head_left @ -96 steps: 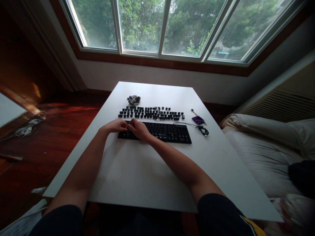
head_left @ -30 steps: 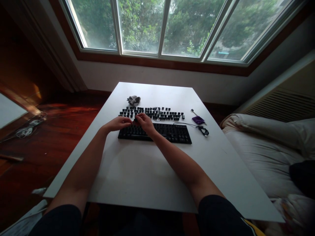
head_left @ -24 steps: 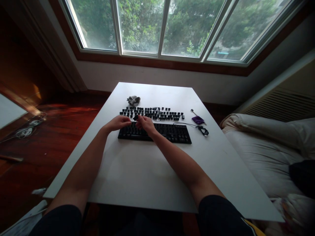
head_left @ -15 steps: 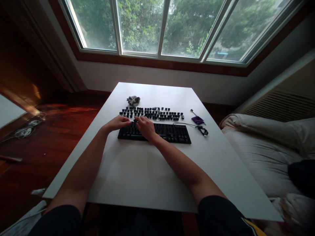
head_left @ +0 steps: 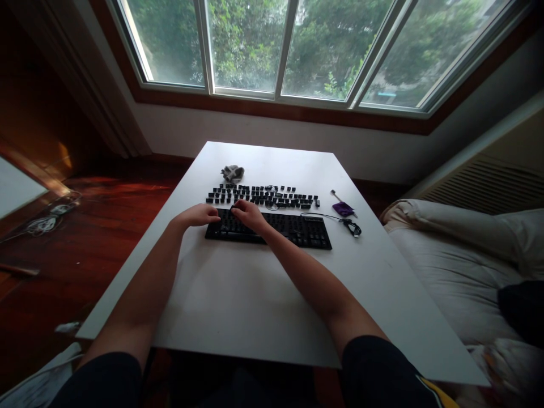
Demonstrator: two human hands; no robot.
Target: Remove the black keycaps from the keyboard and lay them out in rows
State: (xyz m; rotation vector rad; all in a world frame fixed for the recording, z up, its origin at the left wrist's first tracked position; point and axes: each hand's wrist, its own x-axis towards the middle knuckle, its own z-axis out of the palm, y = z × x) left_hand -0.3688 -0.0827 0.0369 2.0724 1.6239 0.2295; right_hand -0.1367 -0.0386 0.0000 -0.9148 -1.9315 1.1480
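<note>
A black keyboard [head_left: 293, 229] lies across the middle of the white table [head_left: 255, 294]. Behind it, several loose black keycaps [head_left: 272, 197] are laid out in rows. My left hand [head_left: 196, 216] rests with curled fingers on the keyboard's far left corner. My right hand [head_left: 249, 214] is just to its right, over the upper left keys. Its fingertips are pinched together and pressed down on a small black keycap [head_left: 232, 209].
A crumpled grey cloth [head_left: 232, 173] lies behind the keycaps. A purple pouch [head_left: 342, 208] and the coiled keyboard cable [head_left: 351, 227] sit to the keyboard's right. A bed with pale bedding [head_left: 459, 266] runs along the table's right side. Dark wooden floor lies to the left.
One second ago my right hand held a keycap in the air above the keyboard. It has since come down onto the keyboard's upper left keys. My left hand has barely moved.
</note>
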